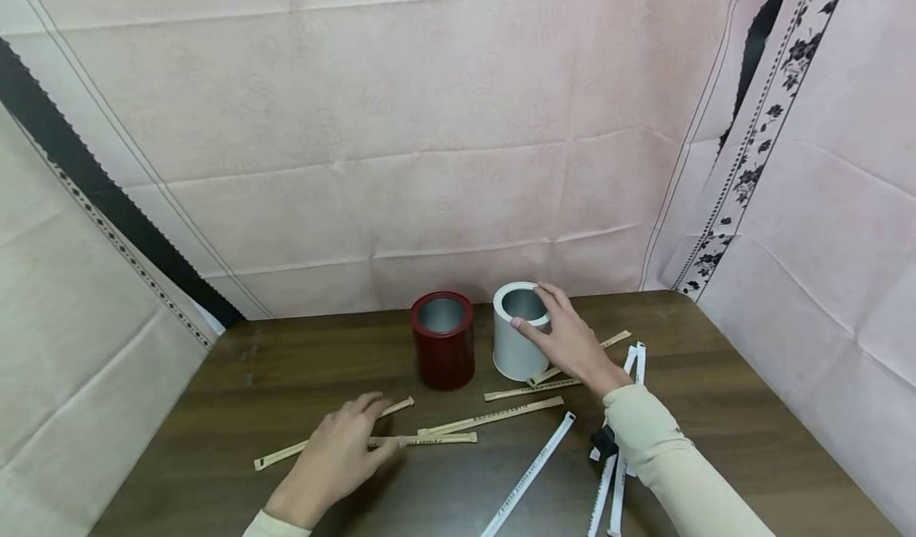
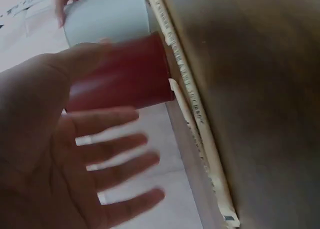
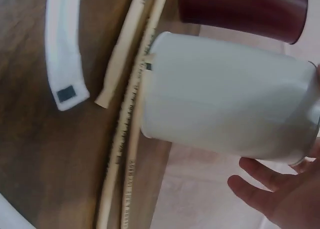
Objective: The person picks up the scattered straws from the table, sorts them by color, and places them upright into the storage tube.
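Note:
In the head view my right hand point(image 1: 571, 344) is at the top of a white canister point(image 1: 517, 354), thumb on the near rim and fingers round the right side. The right wrist view shows fingertips point(image 3: 252, 186) against the canister's wall near its upper end. Just left of it stands a dark red canister point(image 1: 442, 354), open-topped with a grey inside. My left hand point(image 1: 339, 449) hovers over thin beige paper-wrapped sticks point(image 1: 494, 418) with printed lettering. Its fingers point(image 2: 120, 169) are straight and spread in the left wrist view, holding nothing.
White printed strips point(image 1: 529, 473) lie near the front and right of the brown wooden table point(image 1: 236, 410), some partly under the right forearm. A black object point(image 1: 605, 440) sits by the right sleeve. Pale patterned cloth point(image 1: 429, 123) walls the table on three sides.

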Tool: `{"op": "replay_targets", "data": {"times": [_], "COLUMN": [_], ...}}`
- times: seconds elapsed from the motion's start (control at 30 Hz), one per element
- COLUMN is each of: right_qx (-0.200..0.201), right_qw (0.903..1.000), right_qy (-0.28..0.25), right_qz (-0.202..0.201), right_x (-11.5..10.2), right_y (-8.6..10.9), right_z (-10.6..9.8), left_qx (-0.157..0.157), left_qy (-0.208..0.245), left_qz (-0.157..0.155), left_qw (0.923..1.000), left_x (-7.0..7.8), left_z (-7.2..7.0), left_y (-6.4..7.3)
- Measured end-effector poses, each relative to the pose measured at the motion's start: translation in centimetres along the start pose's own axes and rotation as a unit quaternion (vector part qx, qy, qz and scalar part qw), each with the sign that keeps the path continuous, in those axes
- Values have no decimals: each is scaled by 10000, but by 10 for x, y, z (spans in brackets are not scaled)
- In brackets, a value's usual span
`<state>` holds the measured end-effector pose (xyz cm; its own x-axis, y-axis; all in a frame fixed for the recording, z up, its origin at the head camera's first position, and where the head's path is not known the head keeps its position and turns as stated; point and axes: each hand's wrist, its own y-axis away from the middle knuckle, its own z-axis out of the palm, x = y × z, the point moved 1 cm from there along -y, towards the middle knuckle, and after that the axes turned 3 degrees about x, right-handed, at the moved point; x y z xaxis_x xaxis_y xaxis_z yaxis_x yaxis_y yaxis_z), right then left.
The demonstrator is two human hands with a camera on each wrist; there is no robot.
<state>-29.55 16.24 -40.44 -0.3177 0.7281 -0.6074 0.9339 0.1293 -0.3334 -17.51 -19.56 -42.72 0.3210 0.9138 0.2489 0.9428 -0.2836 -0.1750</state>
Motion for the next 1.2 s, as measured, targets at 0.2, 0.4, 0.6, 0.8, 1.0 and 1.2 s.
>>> {"op": "replay_targets", "data": {"times": [0.2,0.4,0.6,0.8,1.0,1.2], "right_qx": [41,256,481,559,662,841], "right_qw": [9988,9943,9883,9850,9832,9801], "right_qy": [-478,-1032,-1450,-1632,-1681,-1772], "right_qz": [2,14,18,-61,-244,-298], "right_x": [1,11,16,18,17,17], "right_y": [-8,-8,-13,-13,-12,-13], "right_z": [4,10,15,22,24,25], "left_qx": [-157,344,308,-111,36,715], "left_qy": [-473,-730,-441,-345,566,1338], "left_qz": [1208,1718,1814,2135,1885,1648], "left_qw": [9914,9818,9819,9763,9804,9746], "left_x": [-9,-5,-5,-8,1,23], "left_z": [11,22,22,20,9,-3], "left_y": [6,1,2,10,9,-13]}}
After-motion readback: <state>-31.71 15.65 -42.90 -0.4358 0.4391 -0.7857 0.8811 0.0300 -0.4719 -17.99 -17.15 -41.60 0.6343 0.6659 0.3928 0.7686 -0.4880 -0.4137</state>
